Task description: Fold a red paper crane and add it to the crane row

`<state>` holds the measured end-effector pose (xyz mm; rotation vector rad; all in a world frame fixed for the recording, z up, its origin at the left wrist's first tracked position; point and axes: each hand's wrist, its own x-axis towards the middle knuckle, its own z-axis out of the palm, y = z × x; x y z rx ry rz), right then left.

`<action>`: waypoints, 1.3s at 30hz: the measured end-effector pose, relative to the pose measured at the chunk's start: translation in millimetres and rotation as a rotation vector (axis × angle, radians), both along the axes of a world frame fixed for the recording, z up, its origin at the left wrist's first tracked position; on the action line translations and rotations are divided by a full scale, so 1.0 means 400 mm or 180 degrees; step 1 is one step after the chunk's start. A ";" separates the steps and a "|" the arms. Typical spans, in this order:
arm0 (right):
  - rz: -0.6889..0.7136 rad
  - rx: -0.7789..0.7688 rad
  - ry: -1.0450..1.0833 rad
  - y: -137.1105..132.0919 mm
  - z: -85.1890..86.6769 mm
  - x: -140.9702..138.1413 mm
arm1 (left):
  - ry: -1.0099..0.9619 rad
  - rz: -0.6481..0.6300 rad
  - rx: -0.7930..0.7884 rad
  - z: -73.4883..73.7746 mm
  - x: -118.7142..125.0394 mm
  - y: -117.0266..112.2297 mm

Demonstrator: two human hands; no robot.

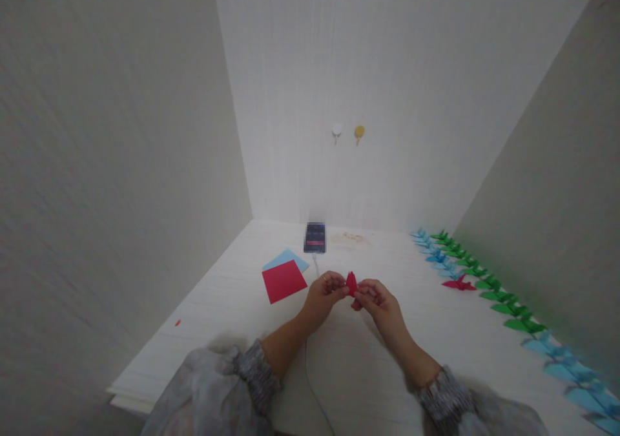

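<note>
A small folded piece of red paper (351, 283) stands upright between my two hands, over the middle of the white table. My left hand (325, 297) pinches its left side with thumb and fingers; a ring shows on one finger. From the right, my right hand (380, 303) grips the same piece between thumb and fingertips. Its lower part is partly covered by the fingers. Left of my left hand lies a flat red paper square (284, 281), overlapping a light blue paper sheet (289, 255).
Folded paper cranes line the right side: green ones (489, 283), light blue ones (576, 374) and one red crane (459, 283). A phone (315, 238) leans near the back wall, its white cable (310, 384) running towards me. Two hooks (359, 131) hang on the wall.
</note>
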<state>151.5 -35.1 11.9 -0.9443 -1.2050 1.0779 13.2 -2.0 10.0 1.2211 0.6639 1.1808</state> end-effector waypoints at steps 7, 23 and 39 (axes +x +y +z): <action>0.0066 -0.0004 0.0094 -0.001 0.000 0.004 | 0.0132 -0.0109 -0.0015 0.002 -0.007 -0.004; 0.0302 -0.0047 -0.0131 -0.014 0.010 0.008 | -0.0221 -0.0440 -0.0367 0.007 -0.010 -0.007; 0.0383 0.0450 -0.0331 -0.007 0.010 0.020 | -0.0299 -0.0476 -0.0357 0.016 -0.012 -0.014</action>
